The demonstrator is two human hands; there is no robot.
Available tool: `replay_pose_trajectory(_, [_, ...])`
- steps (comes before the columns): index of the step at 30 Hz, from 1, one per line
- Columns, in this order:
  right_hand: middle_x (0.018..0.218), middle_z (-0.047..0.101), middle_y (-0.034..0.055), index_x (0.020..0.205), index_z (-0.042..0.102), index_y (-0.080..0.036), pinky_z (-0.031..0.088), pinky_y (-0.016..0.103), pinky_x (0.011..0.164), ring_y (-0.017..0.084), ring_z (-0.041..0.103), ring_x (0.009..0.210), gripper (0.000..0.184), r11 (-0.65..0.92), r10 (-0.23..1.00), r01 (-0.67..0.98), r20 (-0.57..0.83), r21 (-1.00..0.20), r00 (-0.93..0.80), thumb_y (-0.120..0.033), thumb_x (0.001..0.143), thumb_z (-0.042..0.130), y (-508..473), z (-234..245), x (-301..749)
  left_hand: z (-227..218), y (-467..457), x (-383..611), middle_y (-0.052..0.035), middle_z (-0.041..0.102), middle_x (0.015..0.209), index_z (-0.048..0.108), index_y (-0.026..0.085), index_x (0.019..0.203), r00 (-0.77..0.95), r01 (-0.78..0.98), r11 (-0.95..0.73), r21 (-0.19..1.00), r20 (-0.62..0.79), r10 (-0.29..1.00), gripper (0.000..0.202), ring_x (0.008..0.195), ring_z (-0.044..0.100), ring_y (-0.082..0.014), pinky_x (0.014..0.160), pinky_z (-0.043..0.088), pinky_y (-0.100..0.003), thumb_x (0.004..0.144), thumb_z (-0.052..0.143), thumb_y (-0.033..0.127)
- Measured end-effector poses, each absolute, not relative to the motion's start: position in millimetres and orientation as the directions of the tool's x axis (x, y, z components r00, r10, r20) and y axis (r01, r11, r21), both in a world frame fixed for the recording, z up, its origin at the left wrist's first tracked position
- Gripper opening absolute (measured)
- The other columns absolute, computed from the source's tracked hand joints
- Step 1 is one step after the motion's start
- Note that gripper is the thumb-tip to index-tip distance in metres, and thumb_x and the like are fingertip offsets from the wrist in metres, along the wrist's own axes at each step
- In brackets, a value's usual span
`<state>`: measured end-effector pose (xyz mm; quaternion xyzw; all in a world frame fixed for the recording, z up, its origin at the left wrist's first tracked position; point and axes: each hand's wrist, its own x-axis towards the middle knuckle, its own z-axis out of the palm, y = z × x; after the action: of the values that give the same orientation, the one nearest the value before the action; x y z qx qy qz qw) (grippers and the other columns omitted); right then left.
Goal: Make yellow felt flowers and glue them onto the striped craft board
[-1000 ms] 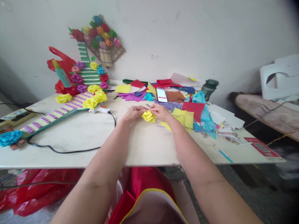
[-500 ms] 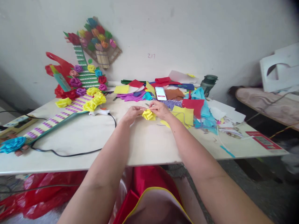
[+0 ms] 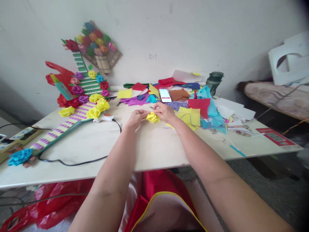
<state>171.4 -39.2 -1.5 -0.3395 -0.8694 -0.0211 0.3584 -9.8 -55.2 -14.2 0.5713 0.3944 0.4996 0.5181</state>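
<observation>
A yellow paper flower (image 3: 153, 118) with folded petals is held between my two hands, just over the white table (image 3: 159, 148). My left hand (image 3: 138, 117) pinches its left side, fingers closed. From the upper right, my right hand (image 3: 165, 112) closes its fingertips on the flower's edge; whether a thread is also in them I cannot make out. Beside my right hand lie yellow crepe paper sheets (image 3: 189, 116) with a purple-grey thread across them. A small metal tool tip (image 3: 151, 107) shows behind the flower.
Left of my hands are a white glue gun (image 3: 104, 119) with a black cord and a flower-decorated guitar shape (image 3: 54, 129). Behind lie coloured paper pieces (image 3: 135, 96), a phone (image 3: 165, 95) and a purple yarn bundle (image 3: 177, 105). A dark green bottle (image 3: 214, 82) stands at the back right.
The view has shifted slightly. Both hands stay on the yellow flower, with its petals turned a little and less of the flat yellow piece at its lower right showing.
</observation>
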Motion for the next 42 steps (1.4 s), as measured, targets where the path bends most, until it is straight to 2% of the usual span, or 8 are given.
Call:
replay_pose_trajectory(6, [0.095, 0.061, 0.0034, 0.084, 0.070, -0.021, 0.040, 0.025, 0.066, 0.013, 0.056, 0.078, 0.019, 0.756, 0.631, 0.577, 0.579, -0.308, -0.517, -0.024, 0.076, 0.053, -33, -5, 176, -13, -55, -8, -0.0035, 0.063, 0.063, 0.067, 0.012, 0.066, 0.172, -0.010, -0.165, 0.986, 0.164, 0.971, 0.028, 0.060, 0.054, -0.0126, 0.065, 0.042, -0.026, 0.051, 0.073, 0.035])
replay_pose_trajectory(16, [0.095, 0.061, 0.0018, 0.081, 0.070, -0.020, 0.038, 0.023, 0.065, 0.012, 0.055, 0.078, 0.019, 0.736, 0.668, 0.576, 0.522, -0.356, -0.530, -0.025, 0.077, 0.051, -37, 2, 180, -15, -52, -6, -0.0033, 0.064, 0.064, 0.067, 0.013, 0.068, 0.190, 0.025, -0.184, 0.983, 0.176, 0.966, 0.027, 0.060, 0.055, -0.0126, 0.063, 0.041, -0.026, 0.053, 0.072, 0.035])
replay_pose_trajectory(22, [0.099, 0.061, -0.0002, 0.081, 0.069, -0.023, 0.032, 0.024, 0.058, 0.011, 0.052, 0.071, 0.020, 0.706, 0.661, 0.664, 0.564, -0.246, -0.495, -0.024, 0.077, 0.050, -45, 8, 178, -16, -50, -4, -0.0026, 0.062, 0.062, 0.066, 0.014, 0.068, 0.197, -0.039, -0.129, 0.991, 0.134, 0.971, 0.031, 0.060, 0.055, -0.0119, 0.064, 0.042, -0.026, 0.053, 0.072, 0.040])
replay_pose_trajectory(28, [0.104, 0.060, -0.0026, 0.079, 0.068, -0.024, 0.030, 0.025, 0.056, 0.011, 0.051, 0.067, 0.021, 0.691, 0.629, 0.712, 0.589, -0.126, -0.507, -0.024, 0.079, 0.047, -50, 10, 174, -16, -53, -6, -0.0017, 0.061, 0.060, 0.063, 0.013, 0.063, 0.228, -0.138, -0.032, 0.990, 0.063, 0.972, 0.026, 0.058, 0.054, -0.0110, 0.063, 0.042, -0.025, 0.052, 0.074, 0.035])
replay_pose_trajectory(33, [0.106, 0.059, -0.0009, 0.080, 0.067, -0.024, 0.030, 0.025, 0.057, 0.012, 0.050, 0.067, 0.025, 0.677, 0.617, 0.733, 0.587, -0.056, -0.524, -0.028, 0.083, 0.043, -55, 12, 171, -19, -50, -9, -0.0024, 0.061, 0.061, 0.063, 0.013, 0.064, 0.240, -0.158, -0.032, 0.987, 0.070, 0.968, 0.025, 0.059, 0.055, -0.0115, 0.064, 0.042, -0.025, 0.054, 0.073, 0.033])
replay_pose_trajectory(37, [0.106, 0.057, 0.0004, 0.083, 0.068, -0.024, 0.032, 0.025, 0.058, 0.012, 0.051, 0.070, 0.023, 0.673, 0.626, 0.732, 0.613, -0.110, -0.483, -0.031, 0.081, 0.046, -51, 8, 172, -18, -50, -10, -0.0017, 0.061, 0.061, 0.063, 0.013, 0.064, 0.214, -0.119, -0.107, 0.987, 0.131, 0.968, 0.025, 0.059, 0.054, -0.0105, 0.062, 0.040, -0.024, 0.055, 0.072, 0.034])
replay_pose_trajectory(42, [0.097, 0.059, 0.0043, 0.091, 0.066, -0.020, 0.036, 0.024, 0.064, 0.013, 0.052, 0.078, 0.021, 0.694, 0.661, 0.669, 0.602, -0.265, -0.448, -0.026, 0.079, 0.050, -43, 4, 174, -17, -51, -8, -0.0009, 0.060, 0.058, 0.062, 0.013, 0.064, 0.163, -0.016, -0.188, 0.982, 0.188, 0.969, 0.028, 0.057, 0.052, -0.0105, 0.061, 0.039, -0.024, 0.055, 0.071, 0.038])
